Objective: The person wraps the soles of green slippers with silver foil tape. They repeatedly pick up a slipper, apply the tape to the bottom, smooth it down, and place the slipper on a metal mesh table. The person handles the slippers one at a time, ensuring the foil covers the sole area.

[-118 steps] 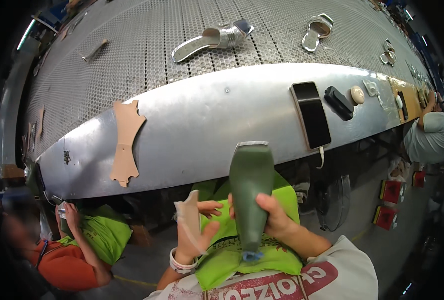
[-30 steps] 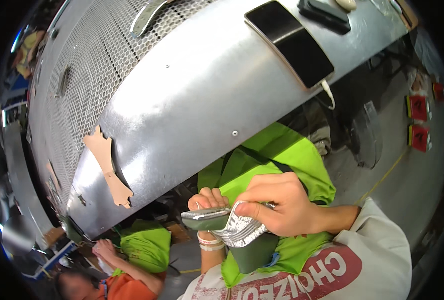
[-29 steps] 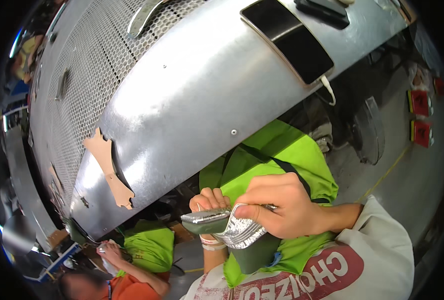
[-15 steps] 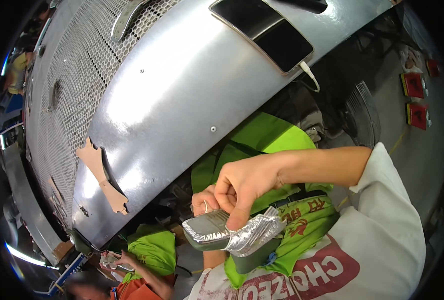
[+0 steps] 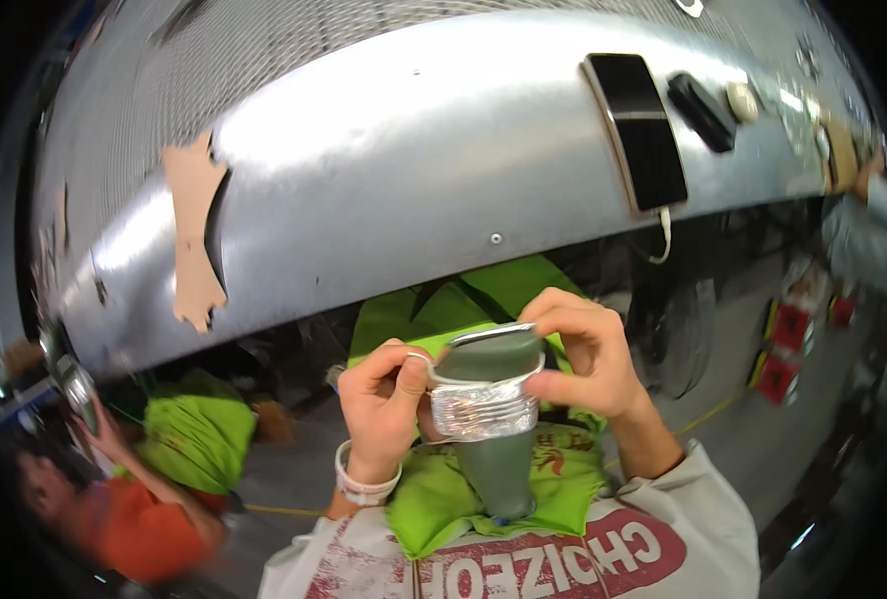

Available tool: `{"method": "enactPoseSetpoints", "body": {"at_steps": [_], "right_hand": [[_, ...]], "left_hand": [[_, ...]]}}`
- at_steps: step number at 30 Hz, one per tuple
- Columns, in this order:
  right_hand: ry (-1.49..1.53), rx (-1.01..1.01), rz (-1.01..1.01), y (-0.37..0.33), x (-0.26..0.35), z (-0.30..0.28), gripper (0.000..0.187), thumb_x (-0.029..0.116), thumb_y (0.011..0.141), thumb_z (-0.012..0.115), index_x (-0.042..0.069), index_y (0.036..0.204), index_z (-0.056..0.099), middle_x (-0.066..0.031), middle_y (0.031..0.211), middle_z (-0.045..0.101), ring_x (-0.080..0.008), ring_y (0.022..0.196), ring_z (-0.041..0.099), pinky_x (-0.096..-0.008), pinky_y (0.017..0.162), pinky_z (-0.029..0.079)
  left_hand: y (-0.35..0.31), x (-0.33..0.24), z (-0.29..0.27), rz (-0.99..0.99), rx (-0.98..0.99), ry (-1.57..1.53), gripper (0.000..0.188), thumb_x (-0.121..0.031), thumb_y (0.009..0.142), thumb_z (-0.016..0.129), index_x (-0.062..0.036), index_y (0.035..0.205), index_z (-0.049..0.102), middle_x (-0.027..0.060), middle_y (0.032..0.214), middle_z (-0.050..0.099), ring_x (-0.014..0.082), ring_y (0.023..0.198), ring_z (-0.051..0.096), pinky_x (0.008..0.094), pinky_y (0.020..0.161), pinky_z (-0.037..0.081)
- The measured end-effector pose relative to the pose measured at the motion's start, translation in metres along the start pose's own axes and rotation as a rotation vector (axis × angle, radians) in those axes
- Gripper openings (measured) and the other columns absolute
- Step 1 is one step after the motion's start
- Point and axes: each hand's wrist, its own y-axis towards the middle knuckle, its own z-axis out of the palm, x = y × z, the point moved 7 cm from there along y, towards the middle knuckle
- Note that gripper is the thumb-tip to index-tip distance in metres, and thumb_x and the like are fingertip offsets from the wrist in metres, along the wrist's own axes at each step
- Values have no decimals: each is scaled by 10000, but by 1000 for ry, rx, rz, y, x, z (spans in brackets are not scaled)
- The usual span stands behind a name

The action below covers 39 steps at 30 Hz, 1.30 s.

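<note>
A dark green shoe last (image 5: 499,469) stands between my hands, its lower end against my green apron. Crinkled silver shoe-upper material (image 5: 485,409) wraps around its middle. Above this the green end of the last shows, with a silver edge along its top. A thin white cord (image 5: 433,371) loops around the last at the silver's upper edge. My left hand (image 5: 381,399) pinches the cord between thumb and fingers on the left side. On the right side, my right hand (image 5: 593,354) grips the upper end, fingers at the top edge and thumb beside the cord.
A metal table (image 5: 393,190) curves across ahead, bearing a beige cut-out piece (image 5: 196,235), a plugged-in phone (image 5: 638,130) and a black case (image 5: 703,110). At left, a person in orange (image 5: 144,519) holds a similar green-and-silver piece. Another person's pale sleeve (image 5: 863,235) shows at right.
The view has swung round. My right hand, earlier reaching across the last beside my left, is now on its right side. The last has turned more upright, and my left hand shows fully.
</note>
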Motion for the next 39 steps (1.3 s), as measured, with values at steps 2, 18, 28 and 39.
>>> {"method": "enactPoseSetpoints", "body": {"at_steps": [2, 18, 28, 39], "right_hand": [[123, -4, 95, -5, -10, -11, 415, 248, 736, 756, -55, 999, 651, -124, 979, 602, -185, 926, 550, -307, 821, 417], [-48, -205, -251, 9, 10, 11, 448, 380, 746, 799, -9, 683, 586, -62, 626, 556, -141, 557, 499, -265, 516, 377], [106, -88, -265, 16, 5, 22, 455, 408, 744, 774, 0, 724, 574, -61, 679, 541, -125, 567, 436, -293, 523, 345], [169, 279, -48, 29, -9, 28, 524, 342, 693, 758, -85, 990, 694, -169, 833, 736, -141, 644, 448, -279, 616, 372]], "left_hand": [[-1, -38, 20, 129, 46, 267, 158, -86, 888, 669, 48, 806, 665, 62, 672, 601, 110, 586, 547, 242, 531, 400], [-20, -59, 19, 337, 83, 346, 147, -133, 830, 727, -7, 775, 677, 89, 604, 598, 184, 487, 550, 287, 458, 401], [12, -17, 30, -193, 582, -38, 296, -243, 829, 768, 31, 892, 676, 47, 773, 677, 96, 689, 618, 249, 623, 487], [-30, 15, 9, -303, 277, -690, 340, -139, 912, 648, 62, 1172, 564, 139, 1063, 677, 155, 990, 642, 289, 821, 523]]}}
